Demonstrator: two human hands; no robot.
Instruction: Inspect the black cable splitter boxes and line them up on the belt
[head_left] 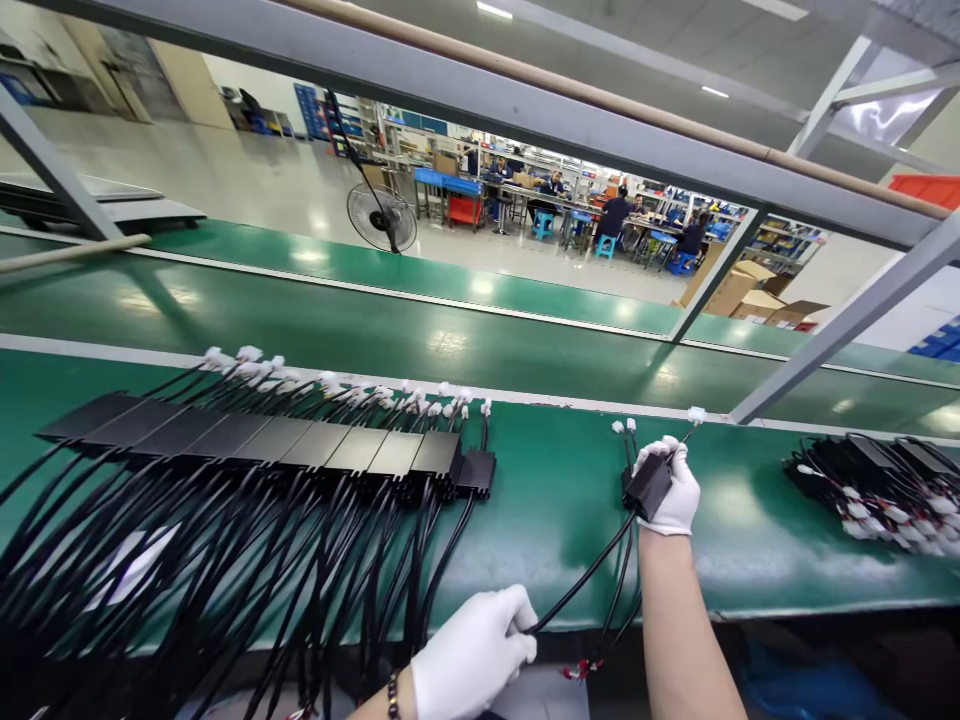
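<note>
My right hand (679,497), in a white glove, grips a small black box (649,486) with cables at both ends, above the green table. A white connector (696,415) sticks out beyond my fingers. My left hand (480,650), gloved too, is closed around the thick black cable (581,580) that runs down from this box. Partly hidden behind the held box, a second black box lies on the table with white plugs (624,426) at its far end. Red-tipped wire ends (582,669) hang at the table's front edge.
At the left, a long row of black boxes (285,440) trails cables over the front edge. A single box (476,473) lies at its right end. More cabled boxes (877,485) are piled at the right. A grey frame (847,320) spans the bench; a fan (381,217) hangs beyond it.
</note>
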